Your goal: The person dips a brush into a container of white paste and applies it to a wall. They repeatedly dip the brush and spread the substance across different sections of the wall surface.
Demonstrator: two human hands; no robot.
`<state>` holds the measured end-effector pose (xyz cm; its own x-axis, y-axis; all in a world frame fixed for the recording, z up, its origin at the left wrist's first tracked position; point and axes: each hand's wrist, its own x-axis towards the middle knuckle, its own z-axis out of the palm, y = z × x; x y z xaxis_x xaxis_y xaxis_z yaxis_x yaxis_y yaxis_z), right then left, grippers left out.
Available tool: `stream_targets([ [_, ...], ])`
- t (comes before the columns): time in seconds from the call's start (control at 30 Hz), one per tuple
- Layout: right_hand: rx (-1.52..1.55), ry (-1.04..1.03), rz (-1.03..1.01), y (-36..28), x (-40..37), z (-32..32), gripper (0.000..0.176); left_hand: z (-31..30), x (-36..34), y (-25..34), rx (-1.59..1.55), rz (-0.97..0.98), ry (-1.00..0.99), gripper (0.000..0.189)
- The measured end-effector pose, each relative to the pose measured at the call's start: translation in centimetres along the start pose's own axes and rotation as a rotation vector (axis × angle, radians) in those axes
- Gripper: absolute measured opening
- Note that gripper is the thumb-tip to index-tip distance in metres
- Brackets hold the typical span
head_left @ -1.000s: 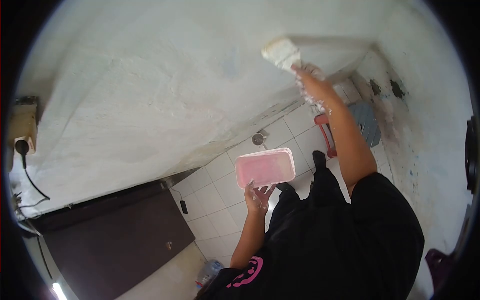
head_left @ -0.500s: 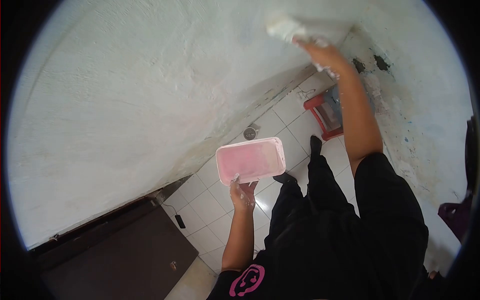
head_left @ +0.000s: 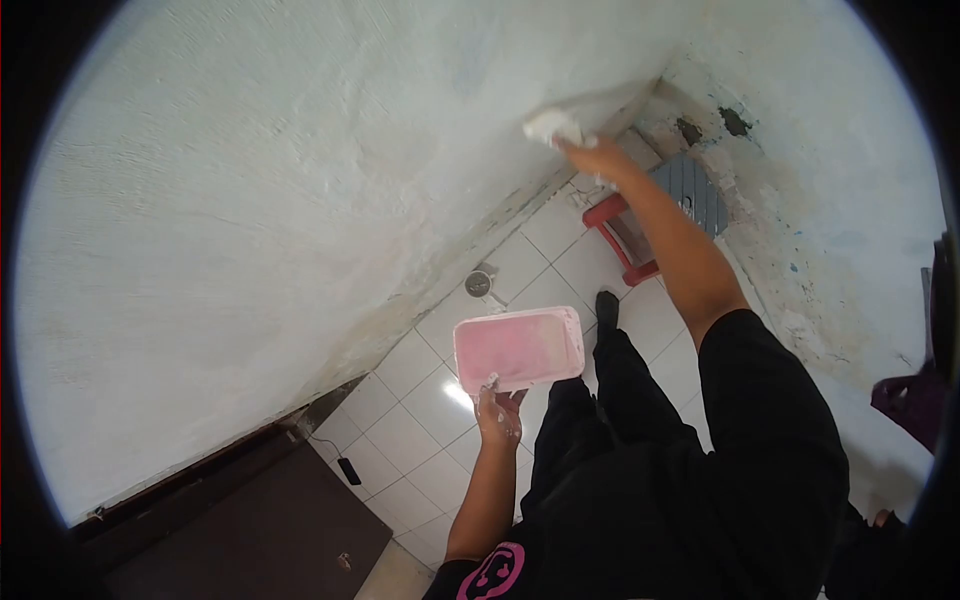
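My left hand grips the near edge of a shallow pink tray, its thumb over the rim and white smears on the skin. Pale residue lies in the right part of the tray. Up at the wall, my right hand is closed on a whitish object, blurred by motion, that lies against or very near the surface. White matter also sticks to that hand and wrist.
A red and grey step stool stands in the corner beyond my right forearm. A small round container is on the tiled floor. Dark brown furniture is at lower left, with a black device beside it. Dark purple cloth hangs at right.
My right hand and the whitish object have moved down and slightly left along the wall. The tray and my left hand sit lower and slightly further right, and the view has shifted.
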<state>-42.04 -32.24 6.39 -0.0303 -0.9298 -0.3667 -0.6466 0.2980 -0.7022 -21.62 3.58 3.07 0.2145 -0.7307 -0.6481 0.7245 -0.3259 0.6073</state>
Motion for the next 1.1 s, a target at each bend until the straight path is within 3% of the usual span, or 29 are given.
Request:
stream_targets([
  [0.1, 0.098, 0.192, -0.234, -5.8, -3.3, -6.3, 0.063, 0.0, 0.3, 0.1, -0.019, 0.022, -0.043, 0.052],
  [0.13, 0.094, 0.191, -0.237, -6.5, -3.7, -7.1, 0.063, -0.1, 0.4, 0.0, -0.040, 0.024, -0.047, 0.053],
  [0.2, 0.245, 0.482, -0.373, -7.3, -4.2, -8.1, 0.063, 0.3, 0.5, 0.2, -0.084, 0.022, -0.039, 0.049],
  [0.23, 0.245, 0.484, -0.377, -7.1, -4.1, -7.6, 0.063, 0.5, 0.5, 0.4, -0.119, 0.019, -0.031, 0.047],
  [0.3, -0.092, 0.491, -0.325, -5.6, -3.1, -4.9, 0.080, 0.8, 0.4, 0.4, -0.074, 0.023, -0.031, 0.050],
  [0.43, -0.109, 0.093, -0.282, 2.6, -0.4, 2.1, 0.067, 1.0, 0.4, 0.7, -0.017, 0.033, -0.051, 0.055],
  [0.47, -0.105, 0.095, -0.289, 2.5, -1.3, 2.1, 0.067, 0.9, 0.4, 0.8, -0.016, 0.041, -0.053, 0.055],
  [0.53, -0.232, -0.045, -0.107, 1.6, -2.8, 1.6, 0.059, 0.6, 0.5, 0.9, -0.002, 0.035, -0.049, 0.055],
  [0.57, -0.230, -0.046, -0.114, 0.5, -2.7, 0.7, 0.059, 0.7, 0.4, 0.9, -0.003, 0.042, -0.048, 0.055],
  [0.63, -0.149, 0.260, -0.344, -2.9, -3.7, -2.6, 0.062, 0.9, 0.0, 1.1, -0.005, 0.068, -0.034, 0.054],
  [0.73, -0.066, 0.287, -0.396, -8.3, -6.1, -8.6, 0.065, 0.3, 0.4, 0.8, 0.012, 0.064, 0.038, 0.055],
  [0.8, 0.110, 0.456, -0.319, -9.6, -7.3, -9.8, 0.058, 0.4, 0.3, 0.7, -0.002, 0.082, 0.039, 0.055],
  [0.87, 0.137, 0.432, -0.450, -6.8, -5.8, -8.0, 0.057, 0.9, 0.1, 0.6, -0.016, 0.111, 0.030, 0.055],
  [0.93, 0.012, 0.375, -0.316, -3.6, -4.6, -3.0, 0.057, 1.6, 0.1, 0.7, -0.024, 0.120, 0.097, 0.055],
  [1.0, -0.026, 0.101, -0.291, 0.9, -2.8, 0.6, 0.058, 1.9, -0.1, 1.1, -0.041, 0.145, 0.067, 0.055],
  [1.1, -0.141, 0.019, -0.182, 1.1, -4.6, -1.0, 0.057, 3.7, -0.4, 1.6, -0.040, 0.204, 0.057, 0.055],
])
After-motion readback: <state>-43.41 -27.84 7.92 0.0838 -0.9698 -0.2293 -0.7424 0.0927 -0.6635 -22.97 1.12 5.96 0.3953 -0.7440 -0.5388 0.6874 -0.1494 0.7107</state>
